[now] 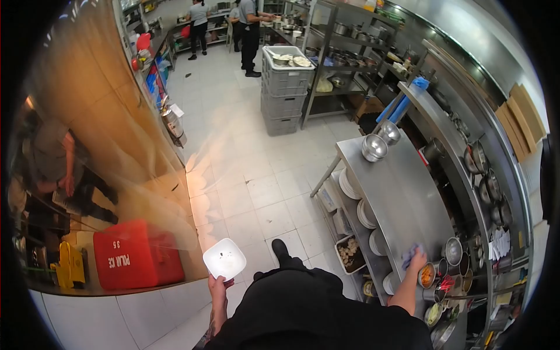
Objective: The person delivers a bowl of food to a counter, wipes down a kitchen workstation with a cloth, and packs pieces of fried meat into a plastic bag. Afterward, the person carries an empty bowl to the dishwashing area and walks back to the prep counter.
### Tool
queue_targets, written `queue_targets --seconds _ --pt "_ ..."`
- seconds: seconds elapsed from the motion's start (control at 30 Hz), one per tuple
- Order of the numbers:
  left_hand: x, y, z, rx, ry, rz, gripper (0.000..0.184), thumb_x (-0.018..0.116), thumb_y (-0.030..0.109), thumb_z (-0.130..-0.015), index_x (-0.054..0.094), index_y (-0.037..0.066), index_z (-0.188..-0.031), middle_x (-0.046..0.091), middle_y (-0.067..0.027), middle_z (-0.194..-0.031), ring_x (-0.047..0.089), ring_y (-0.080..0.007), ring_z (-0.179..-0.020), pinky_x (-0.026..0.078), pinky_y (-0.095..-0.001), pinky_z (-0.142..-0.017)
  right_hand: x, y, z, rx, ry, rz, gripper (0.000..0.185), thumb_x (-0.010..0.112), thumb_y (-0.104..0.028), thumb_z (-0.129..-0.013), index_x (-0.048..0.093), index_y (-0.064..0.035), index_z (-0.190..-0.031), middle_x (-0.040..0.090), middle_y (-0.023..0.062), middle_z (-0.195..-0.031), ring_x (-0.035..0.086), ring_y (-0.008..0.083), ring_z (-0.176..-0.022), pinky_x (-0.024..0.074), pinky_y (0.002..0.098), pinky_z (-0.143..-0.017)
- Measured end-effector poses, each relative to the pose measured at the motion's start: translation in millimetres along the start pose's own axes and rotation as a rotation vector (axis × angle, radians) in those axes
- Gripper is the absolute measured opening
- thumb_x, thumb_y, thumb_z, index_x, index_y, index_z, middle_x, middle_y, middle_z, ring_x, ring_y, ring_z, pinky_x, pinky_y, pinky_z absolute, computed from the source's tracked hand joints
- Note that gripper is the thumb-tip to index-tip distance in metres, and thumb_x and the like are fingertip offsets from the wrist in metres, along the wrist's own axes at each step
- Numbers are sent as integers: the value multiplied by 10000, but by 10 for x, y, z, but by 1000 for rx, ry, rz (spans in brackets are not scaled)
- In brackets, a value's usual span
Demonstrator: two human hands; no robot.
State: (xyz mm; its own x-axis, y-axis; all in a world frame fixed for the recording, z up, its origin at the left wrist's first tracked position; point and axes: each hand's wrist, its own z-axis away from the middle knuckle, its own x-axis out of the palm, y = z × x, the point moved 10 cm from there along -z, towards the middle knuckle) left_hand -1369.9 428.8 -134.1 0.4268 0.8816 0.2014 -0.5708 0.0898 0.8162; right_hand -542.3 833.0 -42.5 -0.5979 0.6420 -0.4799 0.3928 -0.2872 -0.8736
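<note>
My left hand (220, 287) is closed on the near edge of a white, square-shaped dish (227, 269) with rounded corners. A few small dark bits show on the dish's surface. Over on the right, my right hand (418, 259) reaches to the steel table (402, 192) with a greyish-purple cloth (409, 254) under its fingers. Close beside that hand stands a metal bowl of orange pieces (427, 275). Another metal bowl (453, 251) sits just beyond it.
Stacked plates (367, 213) fill the shelf under the table. Two steel bowls (374, 148) stand at its far end. Grey crates (284, 87) are piled on the floor ahead. To the left are a plastic curtain and a red ice box (137, 255). Several people work at the back.
</note>
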Motion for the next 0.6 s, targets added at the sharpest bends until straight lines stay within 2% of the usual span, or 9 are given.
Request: queue_targets --seconds 0.1,0.17,0.23,0.27,0.33,0.4,0.47,0.53,0.6 --pt "-121 -12 -48 -11 34 -5 395 465 41 -785 449 -37 -1172 643 -186 -928 677 -278 -682 589 -342 -572 288 -881 -350 -163 -27 -79 646 709 -258 -782 506 90 -1288 618 216 -1189 621 300 -1035 475 364 -904" --pt "-133 34 -61 -25 56 -16 397 465 42 -785 454 -37 -1174 647 -185 -924 677 -274 -683 587 -340 -574 611 -1418 -450 -142 -119 -78 670 731 -315 -779 520 64 -1290 619 217 -1182 625 287 -1023 481 364 -886" --pt "-11 183 -98 -22 20 0 399 465 41 -788 463 -32 -1180 649 -181 -936 677 -259 -695 585 -337 -590 835 -1977 -69 47 -245 198 628 730 -351 -786 565 28 -1258 608 225 -1217 618 293 -1057 482 372 -893" --pt "52 235 -146 -22 15 -7 399 465 41 -788 463 -32 -1180 649 -181 -936 677 -259 -695 585 -337 -590 1036 -1763 -301 54 -240 198 628 730 -351 -786 565 28 -1258 608 225 -1217 618 293 -1057 482 372 -893" --pt "208 317 -219 -19 -21 10 398 465 39 -791 462 -31 -1182 648 -181 -946 678 -256 -718 585 -337 -608 1683 -1478 -846 -246 -147 546 513 685 -350 -818 620 -2 -1189 614 224 -1206 615 333 -1060 485 406 -886" --pt "361 396 -299 -10 -15 12 399 465 36 -791 460 -33 -1183 646 -180 -951 678 -259 -727 586 -340 -613 2267 -1625 -321 -468 -48 554 409 637 -329 -852 657 -6 -1101 644 215 -1121 617 377 -1011 489 440 -863" --pt "461 501 -385 23 15 25 400 464 34 -791 458 -35 -1185 644 -180 -956 678 -262 -736 587 -342 -618 3131 -1490 228 -615 -225 513 336 653 -312 -820 677 -66 -1047 666 205 -985 625 379 -947 489 448 -816" --pt "632 593 -416 38 0 61 402 465 32 -794 453 -34 -1191 641 -184 -964 679 -274 -742 591 -350 -624 3677 -1736 1217 -645 -560 389 221 635 -229 -833 684 -28 -910 676 187 -848 646 361 -816 503 446 -745" --pt "747 740 -395 53 51 68 404 464 33 -797 450 -35 -1195 640 -186 -967 681 -280 -748 594 -357 -629 4217 -1637 1875 -828 -691 114 211 622 -199 -838 698 -19 -918 690 181 -813 673 301 -723 516 381 -673"
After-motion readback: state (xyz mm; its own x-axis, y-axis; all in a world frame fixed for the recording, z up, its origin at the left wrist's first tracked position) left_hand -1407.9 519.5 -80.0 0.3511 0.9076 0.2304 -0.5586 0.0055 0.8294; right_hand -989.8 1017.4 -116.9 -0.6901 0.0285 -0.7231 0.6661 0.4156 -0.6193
